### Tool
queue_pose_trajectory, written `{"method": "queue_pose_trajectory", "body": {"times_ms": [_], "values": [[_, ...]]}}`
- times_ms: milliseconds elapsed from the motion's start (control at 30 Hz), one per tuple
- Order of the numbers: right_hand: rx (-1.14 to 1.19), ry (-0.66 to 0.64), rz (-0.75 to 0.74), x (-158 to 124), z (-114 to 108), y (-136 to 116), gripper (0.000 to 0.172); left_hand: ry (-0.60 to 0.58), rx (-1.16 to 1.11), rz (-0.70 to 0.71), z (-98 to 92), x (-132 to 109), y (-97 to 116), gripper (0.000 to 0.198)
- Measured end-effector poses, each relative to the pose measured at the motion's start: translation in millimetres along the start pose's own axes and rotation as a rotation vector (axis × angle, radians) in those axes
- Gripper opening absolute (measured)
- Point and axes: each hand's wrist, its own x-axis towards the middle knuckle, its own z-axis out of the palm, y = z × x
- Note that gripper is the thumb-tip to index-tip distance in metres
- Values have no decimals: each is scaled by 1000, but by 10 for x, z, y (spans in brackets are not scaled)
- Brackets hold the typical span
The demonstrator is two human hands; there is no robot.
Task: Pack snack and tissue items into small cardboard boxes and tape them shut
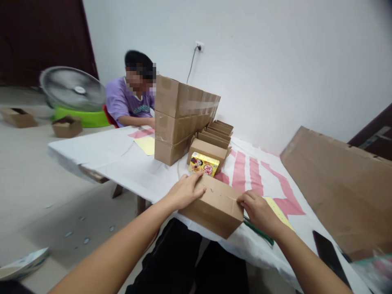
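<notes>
1. Three long sealed cartons (180,118) stand stacked on the worktop (101,155), open small boxes (216,134) beside them.
2. Closed cardboard box (214,204) sits at the worktop's near edge, left hand (185,190) flat on top, right hand (259,210) gripping its right end.
3. Yellow packet (203,164) lies just behind.

The cardboard box (214,206) is hiding the right hand (259,212) fingertips. The bottom edge is cutting off the phone (329,253).
</notes>
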Motion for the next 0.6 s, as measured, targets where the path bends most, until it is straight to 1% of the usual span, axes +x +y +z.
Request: {"method": "queue_pose_trajectory", "body": {"times_ms": [133, 267, 367, 467, 533, 600], "values": [[69, 15, 65, -156, -48, -7, 20, -11, 32, -5, -12, -5, 17, 63], [52, 45, 127, -386, -19, 122, 20, -12, 51, -7, -9, -1, 13, 62], [82, 27, 221, -613, 15, 224, 20, -12, 60, -8, -2, 9, 7, 62], [191, -58, 337, -851, 61, 261, 21, -16, 63, -8, 2, 17, 2, 64], [361, -145, 433, -1004, 113, 249, 19, -18, 64, -8, 4, 22, -3, 65], [596, -252, 549, -1146, 189, 228, 13, -16, 70, -5, 9, 27, -10, 65]]}}
